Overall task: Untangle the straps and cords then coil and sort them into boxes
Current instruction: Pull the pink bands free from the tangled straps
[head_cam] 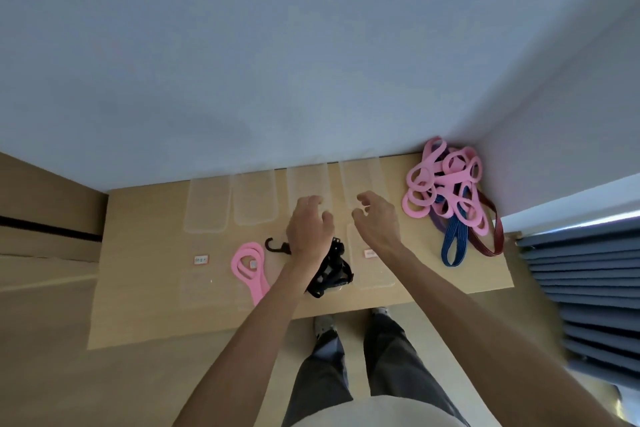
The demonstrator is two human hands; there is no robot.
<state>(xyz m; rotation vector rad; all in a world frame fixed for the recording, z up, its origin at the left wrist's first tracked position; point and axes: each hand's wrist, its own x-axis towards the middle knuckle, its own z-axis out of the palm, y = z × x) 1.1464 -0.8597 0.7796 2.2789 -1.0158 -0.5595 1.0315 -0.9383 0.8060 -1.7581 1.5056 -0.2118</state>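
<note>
Left hand (309,226): loosely curled, nothing held, raised over black cords (333,270).
Right hand (377,218): fingers spread, empty.
Pink straps (446,182): tangled, far right.

Plain indoor room, likely an office or study space; exact kind cannot be told. Bare pale blue-grey walls (311,45) meet in a corner at the far right corner of a light wood surface (138,288). Wood-tone floor (45,340). Stack of dark blue-grey slatted panels (588,288) off the right edge. Clear boxes (207,204) in rows, small labels (201,259).
</note>
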